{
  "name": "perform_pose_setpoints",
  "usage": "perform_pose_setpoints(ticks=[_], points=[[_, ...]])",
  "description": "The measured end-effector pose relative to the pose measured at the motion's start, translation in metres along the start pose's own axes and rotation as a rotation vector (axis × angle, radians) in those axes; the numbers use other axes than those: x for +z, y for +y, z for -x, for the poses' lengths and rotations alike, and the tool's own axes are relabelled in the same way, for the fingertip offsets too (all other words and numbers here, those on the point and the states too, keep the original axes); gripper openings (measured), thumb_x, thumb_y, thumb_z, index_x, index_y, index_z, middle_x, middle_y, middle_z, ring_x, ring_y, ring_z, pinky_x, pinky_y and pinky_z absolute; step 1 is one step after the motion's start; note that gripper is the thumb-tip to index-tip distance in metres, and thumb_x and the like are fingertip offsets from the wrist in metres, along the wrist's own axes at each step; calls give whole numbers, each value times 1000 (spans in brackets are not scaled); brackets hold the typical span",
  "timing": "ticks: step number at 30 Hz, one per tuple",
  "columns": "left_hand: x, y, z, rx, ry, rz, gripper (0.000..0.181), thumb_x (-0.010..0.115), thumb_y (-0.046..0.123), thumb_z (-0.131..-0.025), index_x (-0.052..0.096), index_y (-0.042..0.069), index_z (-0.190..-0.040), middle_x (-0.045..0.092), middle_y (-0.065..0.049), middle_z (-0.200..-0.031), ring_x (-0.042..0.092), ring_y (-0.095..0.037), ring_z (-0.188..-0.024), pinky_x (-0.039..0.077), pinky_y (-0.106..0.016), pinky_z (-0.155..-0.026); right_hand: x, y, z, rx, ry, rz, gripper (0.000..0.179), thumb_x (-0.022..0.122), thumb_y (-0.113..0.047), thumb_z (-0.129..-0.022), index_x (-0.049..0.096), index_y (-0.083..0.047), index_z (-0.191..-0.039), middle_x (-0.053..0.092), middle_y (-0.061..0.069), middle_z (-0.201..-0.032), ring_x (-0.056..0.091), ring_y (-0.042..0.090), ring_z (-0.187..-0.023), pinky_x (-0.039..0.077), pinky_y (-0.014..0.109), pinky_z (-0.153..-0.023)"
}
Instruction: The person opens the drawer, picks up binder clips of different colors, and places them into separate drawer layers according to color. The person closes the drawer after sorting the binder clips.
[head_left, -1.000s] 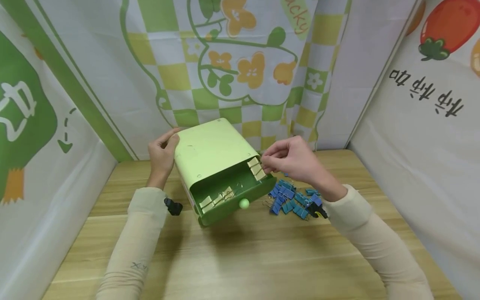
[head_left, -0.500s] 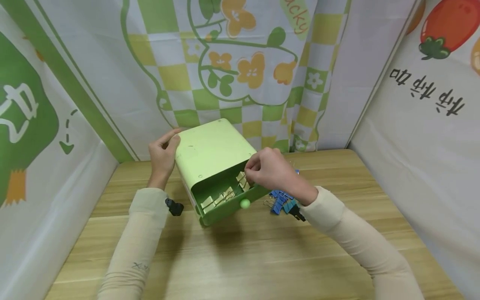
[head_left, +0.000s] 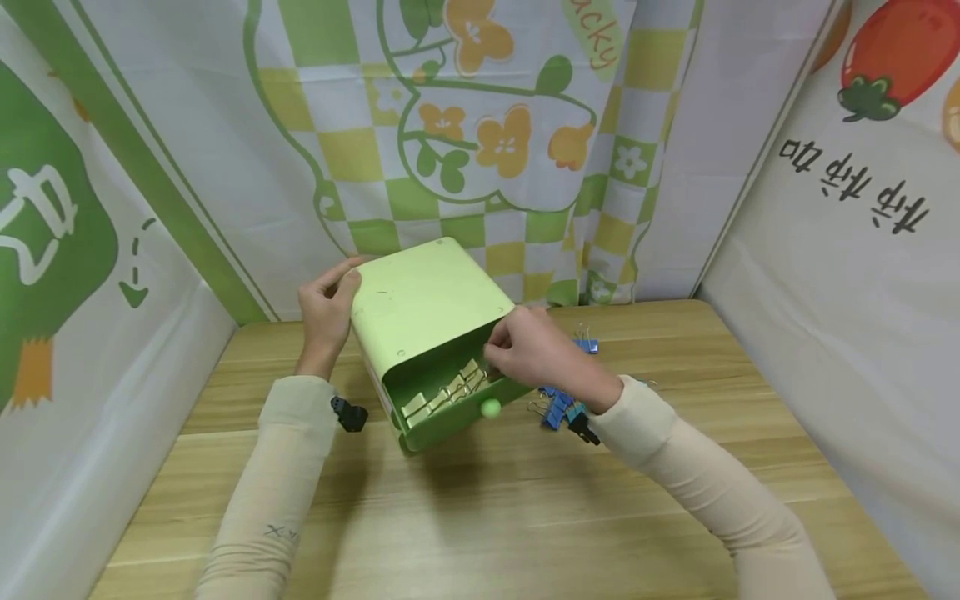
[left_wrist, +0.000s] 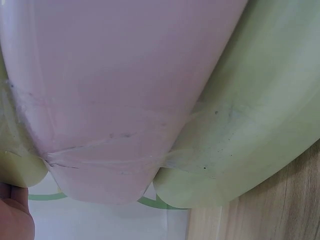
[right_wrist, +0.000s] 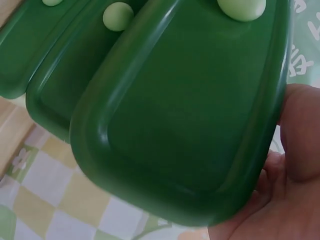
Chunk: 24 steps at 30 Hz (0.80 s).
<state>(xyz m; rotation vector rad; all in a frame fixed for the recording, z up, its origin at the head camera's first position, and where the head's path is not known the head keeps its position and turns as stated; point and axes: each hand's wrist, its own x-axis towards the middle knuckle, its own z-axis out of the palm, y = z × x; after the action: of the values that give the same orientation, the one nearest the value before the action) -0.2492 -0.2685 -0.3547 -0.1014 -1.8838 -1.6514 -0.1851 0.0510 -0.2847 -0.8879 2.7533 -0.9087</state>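
A light green drawer cabinet [head_left: 431,300] stands on the table, its top dark green drawer [head_left: 446,425] pulled out. My left hand [head_left: 326,312] grips the cabinet's back left edge, thumb toward the top; in the left wrist view only a bit of that hand [left_wrist: 15,220] shows beside the pink side panel [left_wrist: 105,100]. Over the drawer's right end, my right hand [head_left: 536,350] pinches a gold binder clip [head_left: 471,375] by its wire end, fingertips partly hidden. More gold binder clips [head_left: 426,403] line the drawer's front. The right wrist view shows the drawer front [right_wrist: 185,115] from outside.
Blue and teal binder clips [head_left: 557,408] lie on the wooden table [head_left: 480,517] right of the cabinet, partly covered by my right forearm. Lower drawers [right_wrist: 65,90] with round knobs are pushed in. Printed curtains [head_left: 480,192] enclose the back and sides.
My right hand has moved left and down from beside the drawer to over it, bringing the gold clip into line with the others. The left hand and cabinet have stayed put.
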Motion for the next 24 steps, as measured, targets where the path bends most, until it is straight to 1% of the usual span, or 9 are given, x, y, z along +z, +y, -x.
perform_pose_setpoints(ticks=[3,4,7,10,12,14,18,21,24], points=[[0,-5,-2,-1,1,-8,33,63,19,-103,75,0,-128,68,19,-70,48,1,-50,42,-14,-49,-5,2,2,9,20,12,36,63,-16,-100,80,-10,-69,62,-4,-54,37,6,-45,34,21,-49],[1,-6,-3,0,1,-9,33,64,19,-103,75,0,-128,69,19,-71,49,1,-50,43,-14,-49,-8,2,4,12,33,7,35,63,-17,-101,80,-9,-71,66,-3,-57,39,6,-45,36,21,-50],[1,-7,-3,4,-3,-3,32,65,21,-103,77,3,-127,72,18,-75,51,0,-51,44,-14,-49,-17,1,11,6,100,-3,28,64,-18,-101,84,-7,-85,75,0,-70,55,5,-51,49,23,-55],[1,-7,-3,3,-4,-2,31,66,22,-103,77,5,-126,69,16,-69,49,-1,-50,43,-15,-48,-24,-2,19,-18,189,-24,23,66,-18,-100,85,-5,-101,82,4,-88,73,9,-67,62,28,-68],[1,-7,-2,-1,-2,1,31,66,22,-103,78,5,-126,67,16,-66,47,-1,-49,42,-15,-47,-27,-5,26,-47,245,-26,23,67,-18,-99,84,-4,-104,83,5,-92,78,12,-75,65,31,-72],[1,-7,-2,-3,-2,1,31,66,23,-103,78,6,-126,65,14,-64,46,-2,-48,41,-16,-46,-28,-7,34,-91,293,-16,21,68,-19,-100,83,-5,-102,82,4,-90,78,12,-75,65,31,-71],[1,-7,-2,-6,-5,9,32,65,23,-103,78,6,-126,69,14,-69,49,-2,-49,43,-16,-47,-22,-10,52,-225,375,68,19,69,-17,-99,83,-7,-91,80,0,-78,72,6,-63,61,26,-63],[1,-7,-2,-4,-5,24,31,65,22,-103,78,5,-126,71,14,-71,50,-2,-49,43,-16,-47,-12,-11,64,-298,395,152,19,71,-18,-98,82,-10,-84,78,-4,-72,69,2,-59,57,21,-59],[1,-7,-2,2,-1,34,31,65,21,-103,78,4,-125,69,13,-69,50,-2,-49,43,-16,-46,1,-11,74,-316,379,232,18,75,-23,-96,80,-14,-81,76,-8,-69,65,-2,-56,51,17,-54]])
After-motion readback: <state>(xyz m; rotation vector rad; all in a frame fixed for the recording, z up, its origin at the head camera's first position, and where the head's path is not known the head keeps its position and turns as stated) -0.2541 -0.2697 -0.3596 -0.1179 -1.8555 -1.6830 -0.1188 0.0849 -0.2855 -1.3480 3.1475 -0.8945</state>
